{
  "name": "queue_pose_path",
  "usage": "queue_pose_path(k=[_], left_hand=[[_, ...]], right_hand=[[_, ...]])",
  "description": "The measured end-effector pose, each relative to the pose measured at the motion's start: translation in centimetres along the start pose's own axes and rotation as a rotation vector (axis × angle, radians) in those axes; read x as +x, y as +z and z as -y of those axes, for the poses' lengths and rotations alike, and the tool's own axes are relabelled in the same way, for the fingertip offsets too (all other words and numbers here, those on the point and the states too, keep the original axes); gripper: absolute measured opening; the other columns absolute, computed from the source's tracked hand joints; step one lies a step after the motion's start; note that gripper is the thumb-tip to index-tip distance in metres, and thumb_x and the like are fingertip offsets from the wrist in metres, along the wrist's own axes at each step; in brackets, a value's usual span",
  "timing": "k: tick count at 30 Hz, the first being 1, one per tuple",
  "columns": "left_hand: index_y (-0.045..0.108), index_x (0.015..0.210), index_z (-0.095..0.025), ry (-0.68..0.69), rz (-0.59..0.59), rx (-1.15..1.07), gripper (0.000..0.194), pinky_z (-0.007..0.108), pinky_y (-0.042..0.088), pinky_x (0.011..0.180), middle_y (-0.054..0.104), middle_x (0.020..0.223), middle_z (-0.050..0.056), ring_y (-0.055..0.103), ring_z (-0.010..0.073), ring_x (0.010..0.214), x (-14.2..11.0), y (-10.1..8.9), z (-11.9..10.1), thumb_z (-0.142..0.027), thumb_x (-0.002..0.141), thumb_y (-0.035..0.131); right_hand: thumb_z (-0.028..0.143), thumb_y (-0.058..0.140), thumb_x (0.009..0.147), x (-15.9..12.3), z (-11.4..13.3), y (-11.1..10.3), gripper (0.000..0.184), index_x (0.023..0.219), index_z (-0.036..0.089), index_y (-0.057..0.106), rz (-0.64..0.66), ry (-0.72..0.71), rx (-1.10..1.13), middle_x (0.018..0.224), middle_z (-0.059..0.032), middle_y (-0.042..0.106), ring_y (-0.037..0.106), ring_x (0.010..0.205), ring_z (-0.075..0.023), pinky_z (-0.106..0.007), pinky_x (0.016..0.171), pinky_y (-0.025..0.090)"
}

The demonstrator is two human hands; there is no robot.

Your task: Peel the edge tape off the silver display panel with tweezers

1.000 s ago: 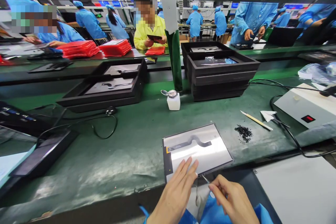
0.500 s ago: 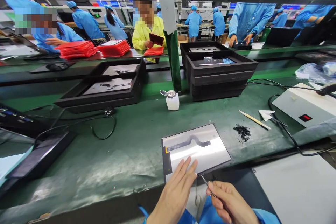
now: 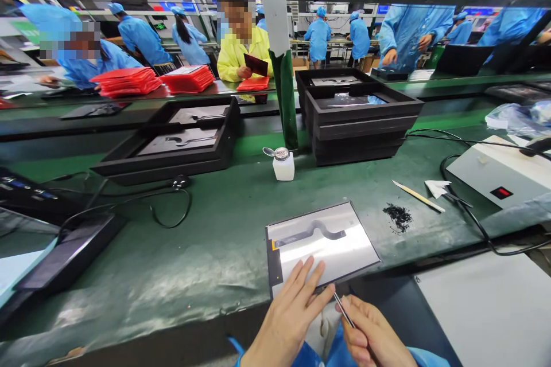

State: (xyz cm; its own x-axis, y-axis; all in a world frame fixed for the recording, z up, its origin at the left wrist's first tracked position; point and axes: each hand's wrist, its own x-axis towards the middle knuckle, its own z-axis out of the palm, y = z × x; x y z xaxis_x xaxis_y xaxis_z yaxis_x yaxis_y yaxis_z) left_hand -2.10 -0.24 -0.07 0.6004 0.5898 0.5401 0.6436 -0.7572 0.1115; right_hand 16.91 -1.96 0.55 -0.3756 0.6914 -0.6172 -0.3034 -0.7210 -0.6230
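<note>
A flat display panel (image 3: 321,249) with a silvery back and a curved dark ribbon cable (image 3: 310,230) lies at the table's front edge. My left hand (image 3: 290,304) rests on its near edge, fingers spread, the index finger reaching out to the right. My right hand (image 3: 365,327) pinches slim metal tweezers (image 3: 343,308), held at a slant just off the panel's near edge. The tweezers' tip is by my left index fingertip; whether they touch is too small to tell. Right of the panel lies a small pile of black scraps (image 3: 398,217).
A white pump bottle (image 3: 283,166) stands behind the panel. Black trays (image 3: 361,132) are stacked at the back, with another black tray (image 3: 172,157) holding panels to the left. A yellowish pen-like tool (image 3: 417,196), cables and a grey box (image 3: 501,175) lie right. Co-workers sit opposite.
My left index finger has swung right, away from the other fingers, to the tweezers' tip. My right hand and the tweezers have shifted slightly. Across the table, co-workers' hands have moved.
</note>
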Motion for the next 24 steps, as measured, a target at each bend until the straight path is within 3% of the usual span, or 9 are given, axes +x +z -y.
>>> queue_pose_path(k=[5, 10, 13, 16, 20, 24], left_hand=[[0.054, 0.136, -0.018, -0.003, 0.007, 0.010, 0.044, 0.046, 0.042, 0.110, 0.040, 0.153, 0.010, 0.031, 0.0275, 0.144, -0.1, 0.1, 0.0, -0.008, 0.100, 0.030], [0.038, 0.147, -0.014, -0.060, 0.027, 0.010, 0.050, 0.042, 0.041, 0.112, 0.049, 0.147, 0.011, 0.035, 0.0238, 0.141, -0.2, 0.0, -0.3, -0.004, 0.098, 0.029], [0.027, 0.150, -0.009, -0.128, 0.038, -0.004, 0.054, 0.038, 0.041, 0.113, 0.051, 0.144, 0.013, 0.038, 0.0218, 0.140, -0.4, 0.1, -0.4, -0.003, 0.097, 0.031], [0.031, 0.149, -0.009, -0.119, 0.047, -0.028, 0.053, 0.040, 0.041, 0.113, 0.052, 0.144, 0.012, 0.037, 0.0230, 0.140, -0.6, 0.2, -0.4, -0.002, 0.096, 0.033], [0.038, 0.143, -0.008, -0.114, 0.030, -0.031, 0.051, 0.042, 0.039, 0.114, 0.053, 0.143, 0.012, 0.037, 0.0240, 0.141, -0.6, 0.4, -0.3, 0.002, 0.094, 0.034], [0.041, 0.140, -0.007, -0.104, 0.014, -0.031, 0.050, 0.041, 0.040, 0.114, 0.055, 0.141, 0.014, 0.036, 0.0241, 0.141, -0.5, 0.5, -0.3, 0.004, 0.091, 0.034]], right_hand=[[0.073, 0.070, 0.069, 0.1, -0.5, -0.5, 0.056, 0.070, 0.023, 0.044, -0.047, -0.226, -0.219, 0.042, 0.0136, 0.041, 0.018, 0.032, -0.0018, -0.017, 0.033, 0.011], [0.074, 0.065, 0.072, 0.1, -0.8, -0.8, 0.056, 0.066, 0.023, 0.043, -0.068, -0.245, -0.272, 0.042, 0.0102, 0.044, 0.021, 0.035, -0.0039, -0.019, 0.036, 0.012], [0.075, 0.060, 0.076, -0.4, -0.8, -0.9, 0.055, 0.066, 0.023, 0.046, -0.146, -0.308, -0.375, 0.047, 0.0074, 0.048, 0.024, 0.036, -0.0051, -0.021, 0.036, 0.015], [0.071, 0.052, 0.084, -0.9, -0.9, -1.4, 0.051, 0.069, 0.023, 0.052, -0.235, -0.410, -0.601, 0.051, 0.0062, 0.048, 0.032, 0.037, -0.0080, -0.023, 0.038, 0.024], [0.057, 0.043, 0.096, -1.1, -1.0, -2.1, 0.039, 0.086, 0.024, 0.061, -0.223, -0.547, -0.924, 0.053, 0.0042, 0.055, 0.045, 0.039, -0.0129, -0.024, 0.041, 0.035], [0.046, 0.038, 0.101, -0.8, -1.1, -2.3, 0.033, 0.083, 0.026, 0.058, -0.266, -0.756, -1.118, 0.059, 0.0015, 0.064, 0.058, 0.046, -0.0155, -0.024, 0.049, 0.043]])
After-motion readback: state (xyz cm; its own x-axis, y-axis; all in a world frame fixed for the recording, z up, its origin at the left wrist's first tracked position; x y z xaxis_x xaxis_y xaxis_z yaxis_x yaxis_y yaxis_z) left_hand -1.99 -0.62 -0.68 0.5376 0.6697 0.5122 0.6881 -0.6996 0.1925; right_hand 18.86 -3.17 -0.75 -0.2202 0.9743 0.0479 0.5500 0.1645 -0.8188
